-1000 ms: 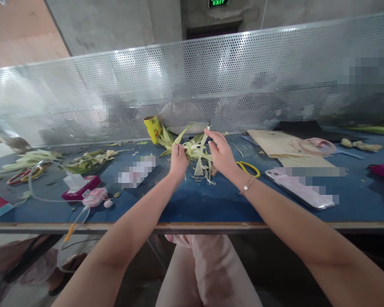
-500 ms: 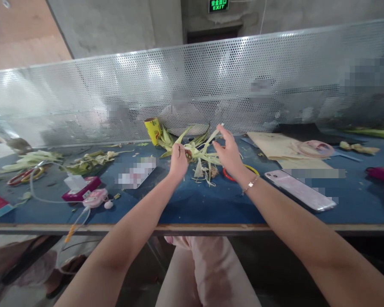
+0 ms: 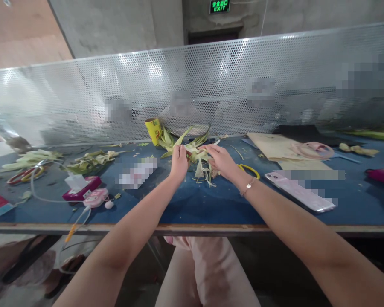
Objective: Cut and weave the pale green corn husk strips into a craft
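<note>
A bundle of pale green leaf strips (image 3: 196,155) lies on the blue table (image 3: 195,204) near its far middle. My left hand (image 3: 179,161) is closed, pinching the strips at the bundle's left side. My right hand (image 3: 220,160) reaches in from the right with its fingers curled onto the same strips, thumb and forefinger touching them. A thin bracelet (image 3: 248,186) sits on my right wrist. More loose green leaves (image 3: 176,138) fan out just behind the bundle.
A yellow roll (image 3: 153,128) stands behind the leaves. Yellow-handled scissors (image 3: 249,169) and a phone (image 3: 302,192) lie to the right, with brown paper (image 3: 275,147) and a pink ring (image 3: 313,149). At left are a pink box (image 3: 81,187), cable (image 3: 41,187) and leaf scraps (image 3: 86,160). A perforated metal screen (image 3: 192,89) closes the back.
My right hand, raised and spread above the strips half a second ago, has come down and closed its fingers onto the bundle. My left hand has stayed in place.
</note>
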A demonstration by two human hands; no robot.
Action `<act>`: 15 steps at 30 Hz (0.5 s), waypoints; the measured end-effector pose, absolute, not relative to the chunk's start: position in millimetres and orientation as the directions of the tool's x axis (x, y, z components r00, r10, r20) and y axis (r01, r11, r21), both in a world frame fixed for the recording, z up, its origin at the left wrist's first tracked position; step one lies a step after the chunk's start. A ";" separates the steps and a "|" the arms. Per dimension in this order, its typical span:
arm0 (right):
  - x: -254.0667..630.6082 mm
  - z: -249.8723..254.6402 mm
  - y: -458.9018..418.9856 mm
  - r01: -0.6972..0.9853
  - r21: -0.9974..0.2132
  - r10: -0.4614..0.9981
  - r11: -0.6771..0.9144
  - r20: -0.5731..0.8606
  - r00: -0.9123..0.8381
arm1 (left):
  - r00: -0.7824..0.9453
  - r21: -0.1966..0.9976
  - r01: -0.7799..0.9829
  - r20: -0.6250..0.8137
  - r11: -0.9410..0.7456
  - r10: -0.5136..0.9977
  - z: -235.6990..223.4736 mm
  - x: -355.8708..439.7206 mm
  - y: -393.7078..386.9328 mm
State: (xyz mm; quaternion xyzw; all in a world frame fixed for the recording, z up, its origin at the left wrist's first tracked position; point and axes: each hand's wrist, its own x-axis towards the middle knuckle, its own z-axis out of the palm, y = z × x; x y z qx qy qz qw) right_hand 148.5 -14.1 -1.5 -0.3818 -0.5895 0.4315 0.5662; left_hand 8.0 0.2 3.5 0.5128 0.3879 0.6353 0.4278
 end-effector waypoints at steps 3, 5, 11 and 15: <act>149.3 -5.1 -8.8 -0.005 -0.927 0.926 0.376 0.376 -0.026 | -0.053 0.938 -0.200 0.279 -0.284 0.959 5.7 9.2 -1.7; 150.1 -6.3 -6.0 -0.006 -0.913 0.913 0.409 0.409 -0.005 | -0.022 0.946 -0.203 0.253 -0.252 0.967 7.1 9.3 -2.6; 153.3 -2.2 -9.6 0.000 -0.917 0.917 0.398 0.398 -0.015 | 0.010 0.949 -0.240 0.213 -0.205 0.977 8.3 5.5 -1.7; 155.0 1.1 -14.0 -0.029 -0.922 0.922 0.386 0.387 -0.029 | 0.023 0.933 -0.276 0.244 -0.229 0.969 7.2 4.6 -1.1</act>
